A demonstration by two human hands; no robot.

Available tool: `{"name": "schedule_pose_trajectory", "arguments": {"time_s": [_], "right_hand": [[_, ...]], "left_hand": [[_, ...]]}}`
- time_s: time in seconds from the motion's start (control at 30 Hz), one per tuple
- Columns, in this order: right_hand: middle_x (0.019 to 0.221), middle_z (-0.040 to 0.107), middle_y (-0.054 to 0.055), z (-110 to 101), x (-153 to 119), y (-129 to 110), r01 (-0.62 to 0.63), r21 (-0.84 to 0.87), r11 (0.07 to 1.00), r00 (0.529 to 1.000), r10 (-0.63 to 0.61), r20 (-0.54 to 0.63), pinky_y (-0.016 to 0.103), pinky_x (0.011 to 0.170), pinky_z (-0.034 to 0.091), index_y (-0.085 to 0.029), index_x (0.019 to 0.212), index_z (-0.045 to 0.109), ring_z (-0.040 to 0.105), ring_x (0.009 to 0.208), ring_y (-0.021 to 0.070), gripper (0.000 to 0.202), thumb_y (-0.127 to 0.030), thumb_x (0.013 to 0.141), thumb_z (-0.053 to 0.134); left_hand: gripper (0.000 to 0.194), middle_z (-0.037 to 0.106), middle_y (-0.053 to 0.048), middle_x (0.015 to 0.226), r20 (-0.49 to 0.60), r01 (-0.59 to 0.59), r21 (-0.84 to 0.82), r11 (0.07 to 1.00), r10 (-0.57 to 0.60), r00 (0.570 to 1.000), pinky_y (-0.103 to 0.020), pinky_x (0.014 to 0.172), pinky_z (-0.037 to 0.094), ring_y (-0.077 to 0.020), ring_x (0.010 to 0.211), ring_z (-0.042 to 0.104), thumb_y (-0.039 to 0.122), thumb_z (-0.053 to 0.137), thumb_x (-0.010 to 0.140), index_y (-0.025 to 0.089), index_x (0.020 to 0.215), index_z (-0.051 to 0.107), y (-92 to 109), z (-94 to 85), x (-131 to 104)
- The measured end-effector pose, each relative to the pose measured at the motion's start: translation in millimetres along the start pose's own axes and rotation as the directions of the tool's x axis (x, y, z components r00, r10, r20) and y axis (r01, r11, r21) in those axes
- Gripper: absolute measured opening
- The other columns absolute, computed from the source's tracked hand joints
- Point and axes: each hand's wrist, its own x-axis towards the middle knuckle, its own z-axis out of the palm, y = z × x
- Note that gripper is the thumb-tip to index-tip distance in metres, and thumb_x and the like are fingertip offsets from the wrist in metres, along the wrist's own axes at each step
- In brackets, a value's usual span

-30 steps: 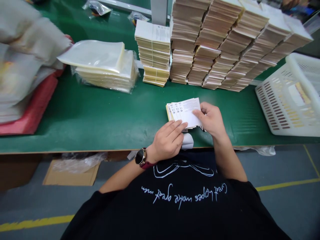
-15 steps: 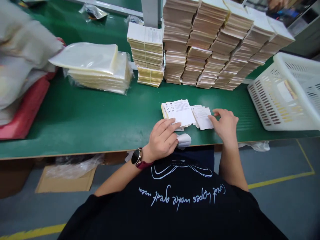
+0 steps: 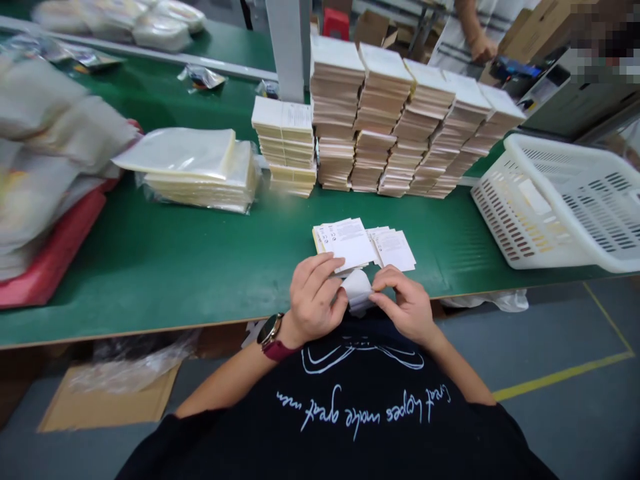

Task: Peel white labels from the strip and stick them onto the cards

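Close to my body, over the table's front edge, a curled white paper sheet (image 3: 357,285) is pinched between both hands. My left hand (image 3: 316,297) grips its left side with thumb and fingers. On the other side, my right hand (image 3: 404,303) holds the paper's edge between thumb and forefinger. Just beyond the hands, a small fanned pile of printed white leaflets (image 3: 353,241) lies on the green table (image 3: 200,267). A second, smaller pile of leaflets (image 3: 395,249) overlaps it on the right.
Tall stacks of folded paper (image 3: 385,120) stand at the back, beside a banded stack (image 3: 284,143). Clear plastic bags (image 3: 195,167) lie to the left, near a red tray (image 3: 65,247) of bagged goods. A white basket (image 3: 550,200) stands right. Another person's hand (image 3: 483,48) shows beyond.
My right hand has left the smaller leaflet pile and come to the curled sheet, taking its edge. My left hand stays on the sheet. The view has tilted up.
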Motion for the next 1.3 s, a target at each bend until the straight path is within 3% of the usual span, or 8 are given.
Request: {"name": "schedule_pose_trajectory", "arguments": {"time_s": [0.17,0.33,0.43,0.57,0.67,0.77,1.13,1.3], "right_hand": [[0.081,0.059,-0.001,-4,3,0,0.029,-0.035,0.999,1.000,-0.029,-0.010,0.034,0.075,0.046,-0.023,0.086,0.058,0.056,0.081,0.0148,0.013,-0.010,0.086,0.061],[0.099,0.061,0.003,3,2,-8,0.253,-0.421,0.871,0.946,-0.314,-0.081,0.042,0.088,0.041,-0.023,0.085,0.058,0.053,0.096,0.0196,0.015,-0.009,0.083,0.059],[0.083,0.061,-0.001,-2,7,-14,0.321,-0.345,0.882,0.906,-0.392,-0.161,0.043,0.088,0.039,-0.024,0.085,0.055,0.054,0.082,0.0170,0.013,-0.011,0.084,0.058],[0.071,0.055,-0.003,-14,35,-9,0.084,-0.023,0.996,0.917,-0.086,-0.389,0.033,0.072,0.041,-0.023,0.081,0.057,0.051,0.069,0.0132,0.009,-0.017,0.083,0.062],[0.069,0.057,-0.003,-15,63,7,-0.219,0.135,0.967,0.921,0.250,-0.300,0.027,0.061,0.038,-0.021,0.073,0.061,0.050,0.064,0.0107,0.010,-0.021,0.075,0.070],[0.061,0.056,-0.005,-8,84,21,-0.409,0.234,0.882,0.887,0.445,-0.126,0.025,0.054,0.034,-0.019,0.069,0.061,0.047,0.055,0.0081,0.011,-0.023,0.070,0.071],[0.059,0.057,-0.005,-2,95,27,-0.467,0.152,0.871,0.879,0.476,-0.024,0.024,0.052,0.034,-0.017,0.068,0.060,0.046,0.053,0.0068,0.013,-0.025,0.066,0.070],[0.065,0.058,-0.003,1,91,21,-0.328,-0.271,0.905,0.944,0.326,-0.051,0.027,0.060,0.039,-0.019,0.077,0.060,0.050,0.060,0.0105,0.007,-0.025,0.075,0.063]], "left_hand": [[0.024,0.063,-0.012,0.121,0.077,-0.247,0.050,0.968,0.243,0.967,-0.046,0.092,0.052,-0.0294,0.121,0.054,0.014,0.058,0.081,0.019,0.103,0.062,0,-5.8,5],[0.013,0.072,-0.007,0.093,0.113,-0.124,-0.012,0.992,0.125,0.986,-0.041,0.084,0.054,-0.0237,0.098,0.063,0.010,0.057,0.079,0.016,0.089,0.062,-1,-5.4,-1],[0.010,0.071,-0.009,0.095,0.090,-0.075,-0.024,0.997,0.077,0.993,-0.043,0.082,0.056,-0.0250,0.097,0.064,0.011,0.059,0.077,0.015,0.086,0.061,-6,-2.5,-6],[0.009,0.069,-0.012,0.103,0.081,-0.042,-0.019,0.999,0.044,0.996,-0.045,0.085,0.058,-0.0262,0.106,0.064,0.009,0.058,0.076,0.015,0.083,0.060,-11,2.3,-10],[0.010,0.069,-0.013,0.107,0.111,-0.073,-0.019,0.997,0.075,0.991,-0.047,0.090,0.057,-0.0267,0.109,0.063,0.009,0.057,0.075,0.014,0.083,0.061,-11,5.5,-10],[0.010,0.070,-0.013,0.107,0.128,-0.096,-0.004,0.995,0.096,0.987,-0.046,0.093,0.057,-0.0263,0.108,0.064,0.009,0.056,0.076,0.012,0.082,0.062,-10,7.2,-11],[0.008,0.069,-0.015,0.109,0.162,-0.094,0.041,0.995,0.087,0.983,-0.045,0.094,0.056,-0.0267,0.105,0.065,0.010,0.057,0.074,0.011,0.079,0.064,-9,7.3,-10],[0.008,0.069,-0.012,0.116,0.209,-0.100,0.062,0.993,0.085,0.974,-0.044,0.093,0.056,-0.0249,0.104,0.066,0.011,0.056,0.077,0.013,0.078,0.063,-9,7.5,-9]]}}
